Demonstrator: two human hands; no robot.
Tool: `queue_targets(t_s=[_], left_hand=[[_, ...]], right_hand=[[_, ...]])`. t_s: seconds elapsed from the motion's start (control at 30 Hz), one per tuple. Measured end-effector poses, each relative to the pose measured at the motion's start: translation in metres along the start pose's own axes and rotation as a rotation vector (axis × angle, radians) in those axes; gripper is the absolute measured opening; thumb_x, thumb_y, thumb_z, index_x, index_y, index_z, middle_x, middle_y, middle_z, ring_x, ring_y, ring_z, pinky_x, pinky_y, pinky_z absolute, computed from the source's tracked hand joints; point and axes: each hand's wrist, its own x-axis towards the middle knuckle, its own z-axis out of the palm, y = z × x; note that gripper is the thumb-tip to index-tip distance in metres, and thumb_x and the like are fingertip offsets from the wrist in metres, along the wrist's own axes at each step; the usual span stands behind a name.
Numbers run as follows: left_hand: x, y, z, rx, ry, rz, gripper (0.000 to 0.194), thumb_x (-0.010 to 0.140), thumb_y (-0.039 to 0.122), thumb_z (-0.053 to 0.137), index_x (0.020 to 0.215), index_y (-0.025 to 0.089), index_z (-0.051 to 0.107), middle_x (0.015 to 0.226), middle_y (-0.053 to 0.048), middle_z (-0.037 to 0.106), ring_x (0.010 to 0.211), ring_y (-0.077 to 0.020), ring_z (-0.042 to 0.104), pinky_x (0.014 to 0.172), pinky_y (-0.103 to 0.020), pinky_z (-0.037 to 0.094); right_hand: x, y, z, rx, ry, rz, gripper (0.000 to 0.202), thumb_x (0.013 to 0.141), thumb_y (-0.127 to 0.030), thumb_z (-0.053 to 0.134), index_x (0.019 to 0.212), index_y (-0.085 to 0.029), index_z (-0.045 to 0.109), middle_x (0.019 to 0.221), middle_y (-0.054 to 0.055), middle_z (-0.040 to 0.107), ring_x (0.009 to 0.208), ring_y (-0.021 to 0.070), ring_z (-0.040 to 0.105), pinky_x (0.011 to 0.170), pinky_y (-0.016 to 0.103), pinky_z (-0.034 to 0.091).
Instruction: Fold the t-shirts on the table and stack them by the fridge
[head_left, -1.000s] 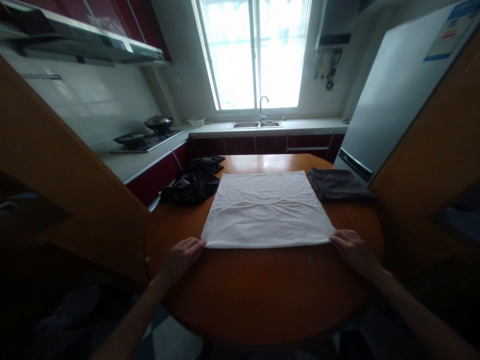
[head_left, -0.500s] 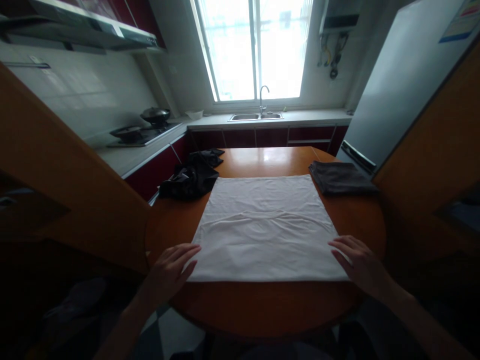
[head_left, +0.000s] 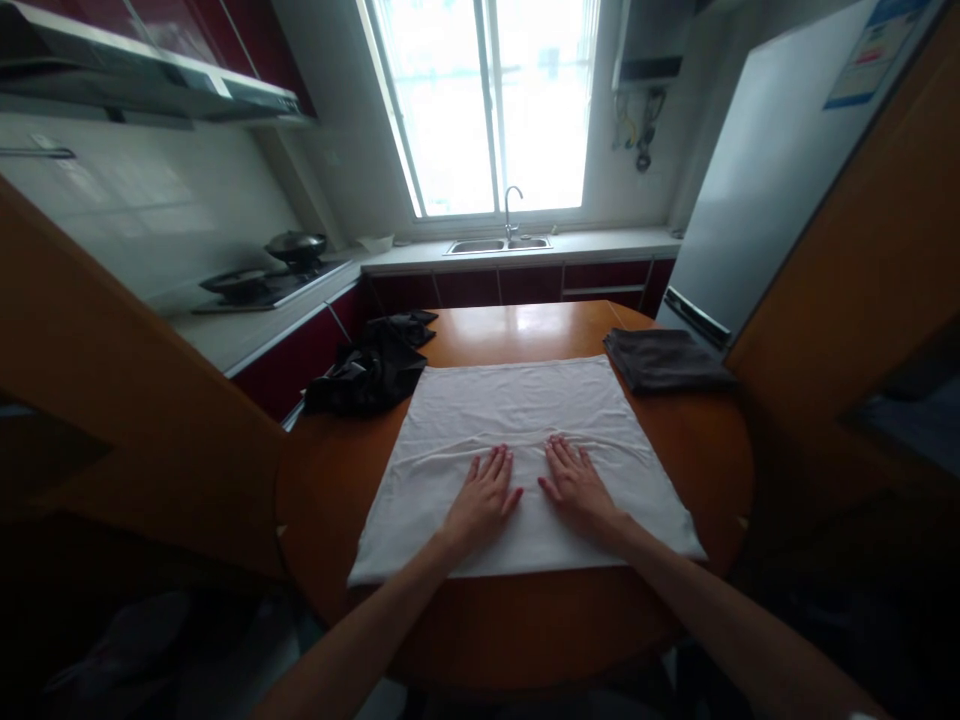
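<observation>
A white shirt (head_left: 525,395) lies spread on the wooden table (head_left: 540,640), its near part folded over the far part. The edge of the folded layer crosses the middle as a wrinkled line. My left hand (head_left: 484,498) rests flat on the folded layer, left of centre, fingers outstretched. Mirroring it to the right, my right hand (head_left: 577,485) is pressed flat on the same cloth with its fingers outstretched. A narrow strip of cloth separates the two thumbs.
Crumpled black clothing (head_left: 371,370) lies at the table's left. A folded dark grey cloth (head_left: 664,360) sits at the right, near the fridge (head_left: 757,170). Behind the table are a counter with a sink (head_left: 480,246) and a stove (head_left: 277,285) holding pans.
Both my hands have moved inward from the shirt's side edges to its middle, and now lie flat on it. The view has shifted slightly. The black clothing and grey cloth stay put.
</observation>
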Motion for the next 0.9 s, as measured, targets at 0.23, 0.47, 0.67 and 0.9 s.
queue_targets(t_s=[0.23,0.47,0.67,0.9], left_hand=[[-0.004,-0.038,-0.004,-0.107,-0.053,-0.183,0.056,0.106,0.038,0.027,0.155,0.013,0.038,0.160,-0.020,0.035,0.151,-0.0300,0.030,0.118,-0.061,0.027],[-0.084,-0.112,-0.028,0.032,0.104,-0.379,0.057,0.104,0.041,0.030,0.152,0.014,0.044,0.160,-0.019,0.038,0.151,-0.0321,0.030,0.119,-0.062,0.025],[-0.113,-0.110,-0.036,-0.015,0.071,-0.399,0.059,0.102,0.046,0.031,0.152,0.017,0.045,0.160,-0.015,0.039,0.151,-0.0326,0.030,0.118,-0.060,0.030],[-0.135,-0.129,-0.049,-0.210,0.264,-0.570,0.065,0.096,0.055,0.035,0.139,0.012,0.057,0.146,-0.018,0.056,0.135,-0.0317,0.053,0.113,-0.049,0.044]], right_hand=[[-0.013,0.051,-0.010,0.006,0.075,0.104,0.061,0.105,-0.044,0.031,0.157,-0.010,0.035,0.164,0.017,0.027,0.154,0.0292,0.021,0.123,0.056,0.016],[-0.068,0.145,-0.034,-0.118,0.211,0.111,0.056,0.105,-0.042,0.031,0.153,-0.015,0.042,0.161,0.016,0.036,0.152,0.0286,0.029,0.121,0.060,0.022],[-0.101,0.154,-0.029,-0.098,0.306,0.117,0.055,0.104,-0.039,0.031,0.155,-0.018,0.040,0.159,0.014,0.041,0.150,0.0282,0.033,0.118,0.060,0.029],[-0.120,0.173,-0.058,0.200,0.719,0.329,0.045,0.098,-0.035,0.041,0.127,-0.013,0.066,0.133,0.018,0.065,0.125,0.0293,0.060,0.108,0.049,0.046]])
